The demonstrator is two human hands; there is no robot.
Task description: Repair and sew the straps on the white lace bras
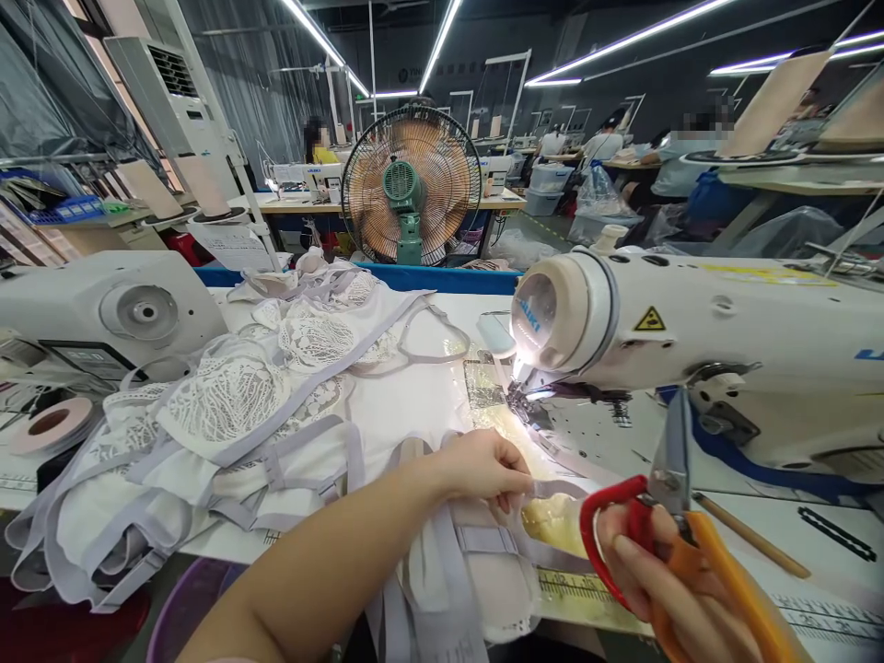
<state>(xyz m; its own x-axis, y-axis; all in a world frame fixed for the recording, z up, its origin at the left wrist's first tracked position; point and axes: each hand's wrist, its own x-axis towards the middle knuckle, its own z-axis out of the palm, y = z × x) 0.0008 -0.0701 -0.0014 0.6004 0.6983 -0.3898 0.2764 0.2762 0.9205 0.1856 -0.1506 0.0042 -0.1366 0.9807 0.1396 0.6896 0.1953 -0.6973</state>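
Note:
My left hand [487, 468] is in front of the sewing machine's needle area, thumb and fingers pinched on a pale lavender bra strap [552, 490]. The strap belongs to a white and lavender bra [494, 580] lying over the table's front edge, with a slider on its band. To the right, my right hand [645, 562] is closed around scissors [673, 460] with red and orange handles, blades pointing up. Part of the strap runs close to the red handle; whether the right fingers touch it is hidden. A lit white sewing machine [656, 313] stands just beyond both hands.
A heap of white lace bras [227, 405] covers the table's left side, beside another machine [138, 304] and a tape roll [55, 428]. A wooden stick [752, 534] and a black strip [837, 534] lie at right. Behind stands a large fan [412, 184]; people sit farther back.

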